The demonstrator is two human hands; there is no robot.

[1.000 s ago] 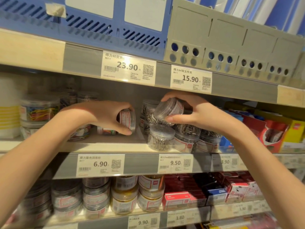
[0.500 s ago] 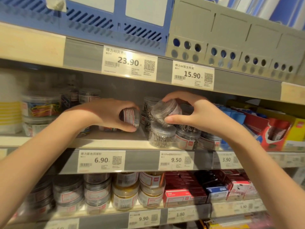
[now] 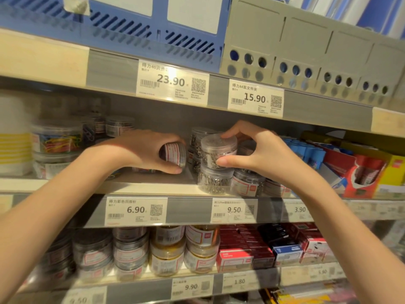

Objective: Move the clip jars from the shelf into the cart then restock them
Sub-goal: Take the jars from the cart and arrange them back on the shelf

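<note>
Head view: left hand [image 3: 140, 150] and right hand [image 3: 258, 154] each grip 1 clip jar [image 3: 175, 154] (shelf level)

Middle shelf [image 3: 153, 187]: clear jars of silver clips [image 3: 215, 179] stacked directly under right hand's grip; coloured-clip tubs [image 3: 55, 142] left of left hand's grip; red boxes [image 3: 361, 172] far right

Clear clip jars sitting and being held at the middle shelf [image 3: 153, 188]
One labelled jar [image 3: 174, 154] is lying tipped sideways in the left hand [image 3: 140, 151]; a silver-clip jar [image 3: 218, 151] is tilting in the right hand [image 3: 257, 153] above the stacked jars [image 3: 215, 181]
</note>
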